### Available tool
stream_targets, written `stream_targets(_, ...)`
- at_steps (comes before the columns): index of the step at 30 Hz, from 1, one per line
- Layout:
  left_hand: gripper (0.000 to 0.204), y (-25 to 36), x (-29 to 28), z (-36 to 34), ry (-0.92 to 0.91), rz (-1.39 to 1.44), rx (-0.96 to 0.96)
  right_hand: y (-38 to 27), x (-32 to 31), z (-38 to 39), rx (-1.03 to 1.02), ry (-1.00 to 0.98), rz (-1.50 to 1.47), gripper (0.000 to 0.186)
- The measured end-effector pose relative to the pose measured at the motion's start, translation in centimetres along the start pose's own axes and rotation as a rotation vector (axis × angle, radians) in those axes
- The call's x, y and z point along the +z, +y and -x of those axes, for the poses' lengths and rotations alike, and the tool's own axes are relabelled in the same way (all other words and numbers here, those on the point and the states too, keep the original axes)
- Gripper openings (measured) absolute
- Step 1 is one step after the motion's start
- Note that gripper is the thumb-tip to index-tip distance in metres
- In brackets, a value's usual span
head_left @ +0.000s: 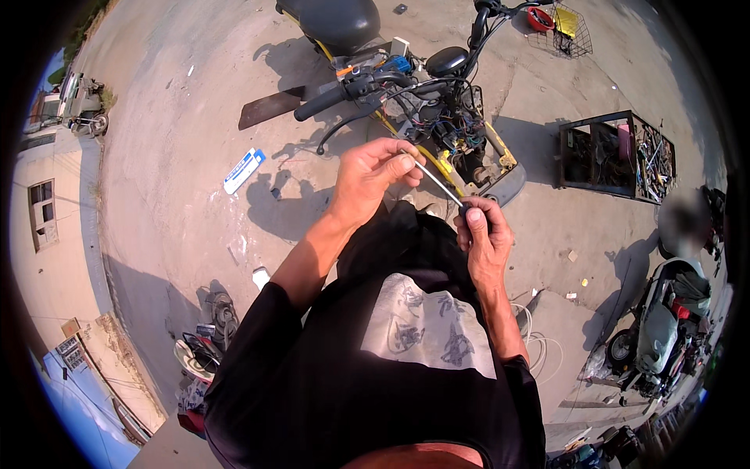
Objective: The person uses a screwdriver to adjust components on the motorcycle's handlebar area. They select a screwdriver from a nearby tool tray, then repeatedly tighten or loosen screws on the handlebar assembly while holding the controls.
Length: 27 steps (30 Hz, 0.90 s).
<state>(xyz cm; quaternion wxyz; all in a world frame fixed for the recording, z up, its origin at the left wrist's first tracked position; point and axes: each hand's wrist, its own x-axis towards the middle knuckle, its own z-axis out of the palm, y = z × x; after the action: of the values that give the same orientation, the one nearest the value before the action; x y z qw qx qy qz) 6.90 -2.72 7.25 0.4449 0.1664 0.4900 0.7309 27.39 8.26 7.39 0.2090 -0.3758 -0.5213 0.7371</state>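
Observation:
I hold a thin screwdriver [441,181] slanted in front of my body. My left hand [377,176] pinches it at the tip end of its metal shaft, fingers curled. My right hand [483,230] is closed round its dark handle at the lower right. Just beyond both hands stands a partly stripped yellow electric scooter [449,168], with black handlebar grip [320,103], brake lever and a tangle of exposed coloured wires [465,125] in its front. Whether anything small sits between my left fingertips and the shaft is too small to tell.
A metal-framed crate [598,191] of tools stands right. A red bowl [539,19] and wire basket [578,43] lie beyond. A blue-and-white packet [243,170] lies left. Another scooter [656,328] and a blurred person [686,223] are at right; piled items [203,352] lie lower left.

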Motion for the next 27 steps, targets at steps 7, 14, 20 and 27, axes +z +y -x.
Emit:
stream_targets(7, 0.02, 0.0, 1.0, 0.1, 0.1, -0.036, 0.015, -1.4, -0.7, -1.6, 0.135, -0.138, -0.315, 0.023)
stream_targets(14, 0.02, -0.9, 2.4, -0.1, 0.113, -0.011, -0.011, -1.1, -3.5, -1.3, 0.073, -0.103, -0.066, 0.022)
stream_targets(20, 0.02, -0.1, 2.4, -1.3, 0.081, -0.019, -0.066, -0.6, -2.9, -0.9, 0.038, -0.122, -0.381, 0.026)
stream_targets(27, 0.019, 2.0, 0.6, -4.7, -0.083, 0.001, -0.053, -3.2, -0.6, -2.7, 0.15, 0.004, -0.089, 0.026)
